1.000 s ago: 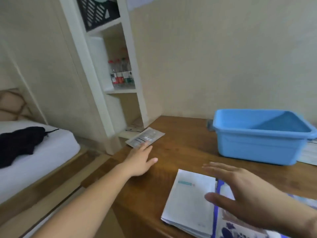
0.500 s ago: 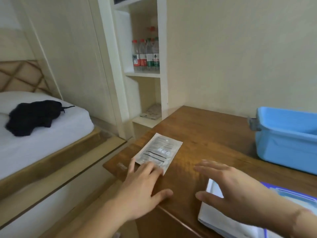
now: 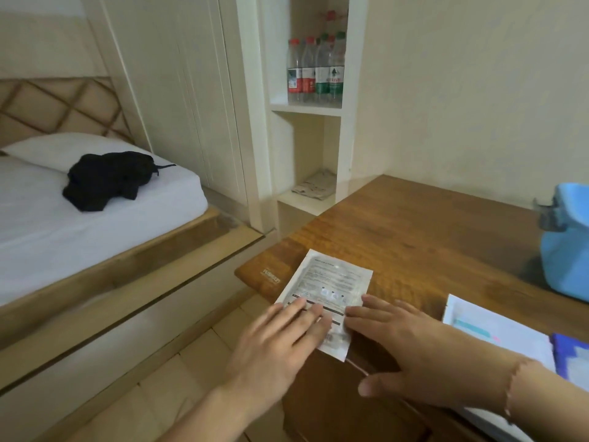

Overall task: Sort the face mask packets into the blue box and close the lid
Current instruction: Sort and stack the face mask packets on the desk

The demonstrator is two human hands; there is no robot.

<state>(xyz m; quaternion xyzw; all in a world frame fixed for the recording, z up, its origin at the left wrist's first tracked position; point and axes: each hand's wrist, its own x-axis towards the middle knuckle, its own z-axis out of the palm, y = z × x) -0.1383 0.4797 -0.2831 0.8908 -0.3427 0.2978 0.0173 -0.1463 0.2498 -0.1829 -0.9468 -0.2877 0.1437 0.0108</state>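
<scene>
Nearest the camera, 2 bare forearms reach onto the corner of a wooden desk (image 3: 414,237). The left hand (image 3: 277,342) lies flat with its fingers straight and together, their tips pressing on the near left part of a face mask packet (image 3: 331,288). The right hand (image 3: 411,349) is also spread and relaxed, fingers extended, its fingertips touching the packet's near right edge; neither hand curls around anything. The packet is a pale, printed rectangle lying flat on the desk's near left corner, its near end jutting slightly past the desk edge. To the right of the hands, a stack of white papers (image 3: 490,333) rests on the desk, with a blue-edged sheet at the frame's border. Farther back on the right, the blue box (image 3: 567,250) stands on the desk, well apart from the packet, only its left end in view and its top open. Beyond the desk's far left corner, a white shelf unit (image 3: 306,110) holds several water bottles (image 3: 315,71) on an upper shelf and a folded paper lower down. At left, a dark garment (image 3: 108,180) lies on a white bed (image 3: 79,212).
</scene>
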